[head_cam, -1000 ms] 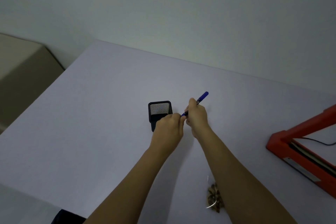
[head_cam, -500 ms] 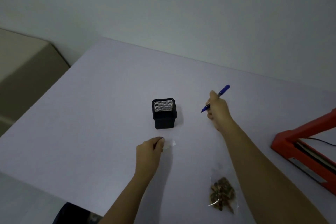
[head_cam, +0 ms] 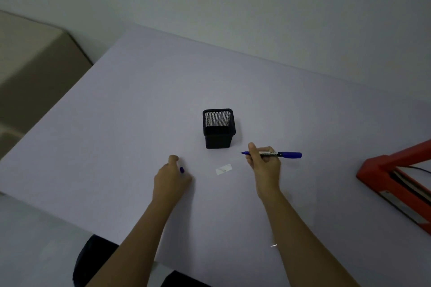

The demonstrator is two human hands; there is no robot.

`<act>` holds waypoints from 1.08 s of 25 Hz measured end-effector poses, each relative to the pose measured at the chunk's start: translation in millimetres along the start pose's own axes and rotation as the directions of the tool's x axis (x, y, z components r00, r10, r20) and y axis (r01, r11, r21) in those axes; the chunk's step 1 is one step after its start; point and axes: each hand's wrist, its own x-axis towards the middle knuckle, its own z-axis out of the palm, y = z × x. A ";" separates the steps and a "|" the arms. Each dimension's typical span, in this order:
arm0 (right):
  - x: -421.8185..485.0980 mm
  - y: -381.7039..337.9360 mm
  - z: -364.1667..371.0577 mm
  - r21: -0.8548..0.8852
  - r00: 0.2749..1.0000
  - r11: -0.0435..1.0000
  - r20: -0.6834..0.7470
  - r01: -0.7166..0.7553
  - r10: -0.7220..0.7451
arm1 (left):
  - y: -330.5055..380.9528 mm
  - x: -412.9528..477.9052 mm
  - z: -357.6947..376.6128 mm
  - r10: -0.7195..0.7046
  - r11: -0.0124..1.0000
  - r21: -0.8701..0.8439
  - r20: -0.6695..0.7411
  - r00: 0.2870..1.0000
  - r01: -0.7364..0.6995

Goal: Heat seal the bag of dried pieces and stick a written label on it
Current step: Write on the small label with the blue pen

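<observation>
Found right hand (head_cam: pixel 264 166) curled tight round the pen (head_cam: pixel 274 154), thumb on top, bare tip aimed left toward the label (head_cam: pixel 224 169); judged a writing hold, made ready. Found left hand (head_cam: pixel 171 179) closed on the blue cap (head_cam: pixel 182 169) and parked to the side, probably to leave the label free and keep the cap for recapping. Noted label lying flat on the table (head_cam: pixel 140 100) between both hands, just in front of the mesh holder (head_cam: pixel 218 128), touched by neither. Noted red heat sealer (head_cam: pixel 396 177) at the right edge, well apart. Could not locate the bag; presumed hidden behind the right forearm. Against half a second ago, recorded release of the label from the left-hand pinch, swing of the pen from raised slant to level, and loss of the bag from view.
</observation>
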 end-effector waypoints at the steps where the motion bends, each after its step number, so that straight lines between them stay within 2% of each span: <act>1: -2.0 3.5 -0.7 0.011 1.000 1.000 -0.017 0.008 -0.008 | -0.5 -4.0 -1.0 -0.016 0.999 -0.031 -0.046 0.999 0.014; 3: -6.6 11.1 -1.7 0.012 0.999 1.000 -0.039 0.015 -0.014 | 2.8 -16.4 1.0 0.051 0.993 -0.090 -0.217 0.975 -0.072; 5: -11.0 20.0 -2.9 0.012 0.998 1.000 -0.055 0.009 -0.008 | 10.5 -27.6 11.9 0.317 0.937 -0.044 -0.311 0.896 -0.347; 7: -15.7 28.8 -5.2 0.005 0.997 1.000 -0.077 -0.003 0.004 | 13.0 -27.9 34.2 0.560 0.824 0.082 -0.261 0.786 -0.560; 8: -17.5 32.8 -6.9 -0.013 0.996 1.000 -0.085 0.003 -0.004 | 14.5 -24.6 44.8 0.603 0.796 0.098 -0.209 0.770 -0.597; 12: -20.1 47.9 -13.0 -0.164 0.994 0.983 -0.056 0.085 -0.096 | 17.1 -8.2 66.1 0.569 0.822 0.065 -0.067 0.820 -0.565; 18: -20.2 65.8 -7.4 -0.327 0.959 0.910 -0.033 0.254 -0.280 | 17.6 8.6 72.3 0.587 0.809 0.054 -0.121 0.800 -0.585; 20: -20.6 71.0 -7.9 -0.342 0.943 0.889 -0.021 0.304 -0.331 | 18.7 11.2 72.3 0.646 0.763 0.097 -0.141 0.750 -0.639; 23: -19.9 76.1 -8.5 -0.349 0.931 0.873 -0.005 0.341 -0.366 | 13.3 15.9 75.2 0.787 0.608 0.261 -0.072 0.613 -0.750; 25: -20.8 78.0 -7.6 -0.344 0.926 0.869 0.005 0.356 -0.377 | 8.2 18.3 77.7 0.816 0.548 0.329 -0.007 0.579 -0.769; 27: -21.5 78.4 -6.1 -0.337 0.914 0.859 0.012 0.386 -0.406 | 5.6 19.9 77.9 0.820 0.537 0.337 0.005 0.572 -0.773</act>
